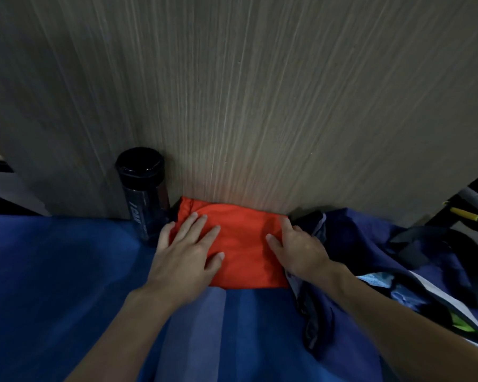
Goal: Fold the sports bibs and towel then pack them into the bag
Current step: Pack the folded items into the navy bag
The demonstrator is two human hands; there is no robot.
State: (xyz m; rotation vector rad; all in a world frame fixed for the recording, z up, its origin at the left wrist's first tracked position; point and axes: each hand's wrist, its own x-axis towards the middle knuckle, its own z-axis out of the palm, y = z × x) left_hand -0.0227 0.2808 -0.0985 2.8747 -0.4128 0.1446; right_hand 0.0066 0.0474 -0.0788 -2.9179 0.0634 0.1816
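Orange bib [246,244] is folded into a compact rectangle and lies flat on the blue fabric surface [53,271]. Its far edge is right up against the wood-grain panel [232,92].

Left hand [186,255]: palm down on the left part of the bib, fingers [204,230] straight and spread, thumb lying on the cloth too. It presses flat and grips nothing. The little finger runs along the bib's left edge.

Right hand [301,249]: on the bib's right edge, with the index finger pointing toward the far right corner and the thumb lying flat on the orange cloth. What shows is extended and resting on top, not curled round anything. The other fingers sit past the edge on the bag side and are mostly hidden, so I can't tell how they lie.

A dark bottle [142,188] with a black cap stands upright just left of the bib's far left corner, against the panel and close to the left hand.

Navy bag [370,244] sits slumped just right of the bib, touching or nearly touching its right edge, with its opening toward the near side. Light blue fabric [375,279] shows inside, and a bright green scrap [458,323] nearer the right edge. A black strap [425,244] lies across the bag's far right side.

A paler blue band [199,312] runs along the surface just near of the bib; I can't tell if it's separate cloth.

Far right, a yellow-and-black object [464,215] is partly in view, too cropped to identify.
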